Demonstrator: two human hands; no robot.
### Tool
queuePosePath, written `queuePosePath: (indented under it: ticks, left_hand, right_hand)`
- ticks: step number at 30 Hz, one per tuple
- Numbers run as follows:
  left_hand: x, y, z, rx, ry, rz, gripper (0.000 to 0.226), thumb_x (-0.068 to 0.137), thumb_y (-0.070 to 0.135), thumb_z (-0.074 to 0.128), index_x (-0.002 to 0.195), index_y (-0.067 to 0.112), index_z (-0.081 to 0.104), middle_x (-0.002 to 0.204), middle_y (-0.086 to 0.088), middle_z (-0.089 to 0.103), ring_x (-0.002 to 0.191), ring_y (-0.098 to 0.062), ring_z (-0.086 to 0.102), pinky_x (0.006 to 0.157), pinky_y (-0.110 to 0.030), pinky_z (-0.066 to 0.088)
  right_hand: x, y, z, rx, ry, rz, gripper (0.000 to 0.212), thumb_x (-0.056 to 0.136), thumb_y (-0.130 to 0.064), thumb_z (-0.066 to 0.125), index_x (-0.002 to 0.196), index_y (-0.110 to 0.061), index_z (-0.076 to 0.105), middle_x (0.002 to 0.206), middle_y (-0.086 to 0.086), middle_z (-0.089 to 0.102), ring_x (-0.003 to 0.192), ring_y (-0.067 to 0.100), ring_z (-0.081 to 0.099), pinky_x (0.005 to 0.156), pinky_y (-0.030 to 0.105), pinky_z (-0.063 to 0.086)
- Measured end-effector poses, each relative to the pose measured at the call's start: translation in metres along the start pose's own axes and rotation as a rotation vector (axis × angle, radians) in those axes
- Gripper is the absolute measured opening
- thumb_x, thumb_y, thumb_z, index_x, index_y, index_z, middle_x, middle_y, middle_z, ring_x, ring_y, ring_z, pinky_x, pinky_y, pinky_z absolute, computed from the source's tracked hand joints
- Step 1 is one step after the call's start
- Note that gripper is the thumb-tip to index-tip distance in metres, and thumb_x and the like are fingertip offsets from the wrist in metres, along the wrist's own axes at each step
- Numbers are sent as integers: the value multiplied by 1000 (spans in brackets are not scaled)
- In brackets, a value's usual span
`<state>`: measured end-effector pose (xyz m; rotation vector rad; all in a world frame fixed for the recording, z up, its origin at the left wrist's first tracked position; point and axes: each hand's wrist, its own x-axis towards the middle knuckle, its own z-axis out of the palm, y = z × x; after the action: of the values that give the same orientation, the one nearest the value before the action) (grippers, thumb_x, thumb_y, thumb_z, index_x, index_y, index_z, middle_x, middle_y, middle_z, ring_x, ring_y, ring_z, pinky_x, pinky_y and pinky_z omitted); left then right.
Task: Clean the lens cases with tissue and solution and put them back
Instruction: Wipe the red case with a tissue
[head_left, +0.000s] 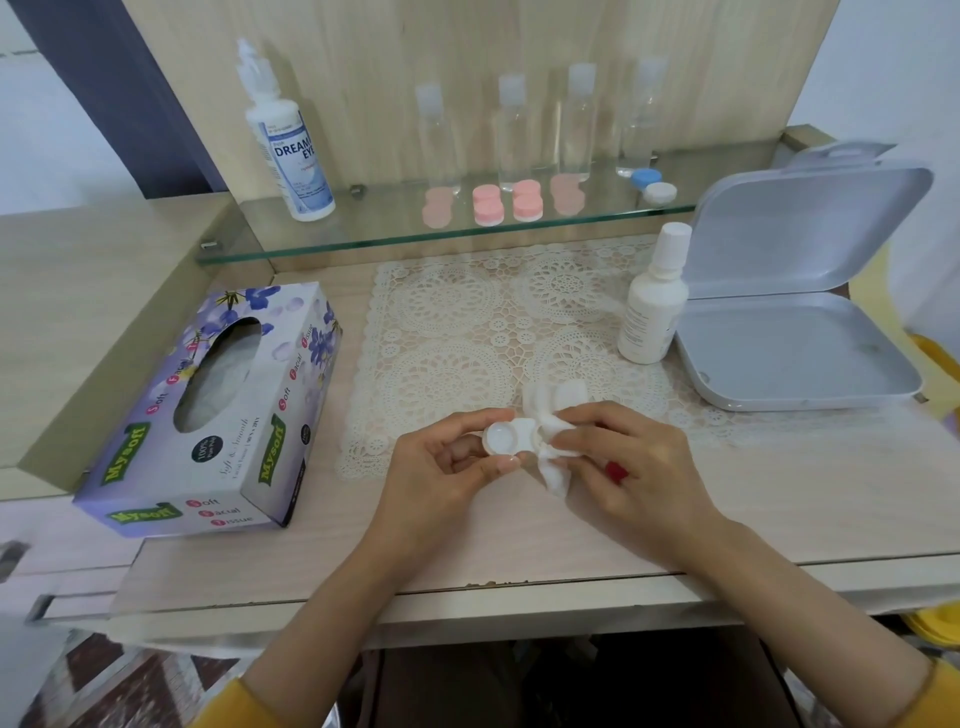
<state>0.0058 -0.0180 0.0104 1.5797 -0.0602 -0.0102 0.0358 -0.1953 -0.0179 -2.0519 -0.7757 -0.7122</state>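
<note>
- Fingers (470, 422) of the left hand (441, 467) pinch the white lens case (523, 430) near the table's (779, 493) front edge.
- Right hand (628, 457) grips crumpled tissue (556, 462) against it.
- Likely mid-wipe; the bare well (503, 435) needs wiping next.

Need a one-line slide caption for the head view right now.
Left hand holds an open white lens case while the right hand presses a tissue to it, above a lace mat.

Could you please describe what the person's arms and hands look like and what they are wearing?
Both forearms are bare, with mustard-yellow sleeves showing near the elbows. The right hand wears a red ring; the left hand shows no jewellery.
</note>
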Motion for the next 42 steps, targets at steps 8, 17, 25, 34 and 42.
queuePosePath:
  ticks: [8,17,25,34,42]
  left_hand:
    - [3,20,2,-2,194,14,21,66,22,67,85,13,68,73,-17,69,61,-14,68,59,-17,52]
    - [5,37,5,30,179,-35,33,64,36,66,81,9,71,71,-7,72,63,-18,67,62,-27,51]
    - [-5,33,13,-59,94,-79,48,59,38,70,101,15,64,83,-5,73,87,-21,68,79,-29,53]
    - [-9,25,21,-96,244,-36,18,69,3,74,83,11,65,68,1,70,67,-8,66,60,-13,48]
    - [-6,28,5,-79,149,-19,10,86,6,57,80,14,56,65,10,63,63,-2,56,60,-18,42]
  right_hand:
    - [18,-3,-22,98,159,52,12,79,-14,61,87,-11,69,86,-6,62,81,3,57,75,17,45]
    - [31,-21,-16,185,-63,83,13,76,-31,64,78,-23,75,116,-7,62,110,16,52,92,24,39]
    - [31,-23,-5,428,-2,268,16,72,-31,65,81,-20,74,89,-10,70,84,4,65,73,19,47]
    - [30,-29,-9,499,19,386,14,73,-35,65,81,-26,73,87,-6,71,84,6,65,72,16,48]
    - [31,-22,-21,557,-70,482,39,82,12,57,93,-25,68,92,-1,68,75,14,65,70,23,54]
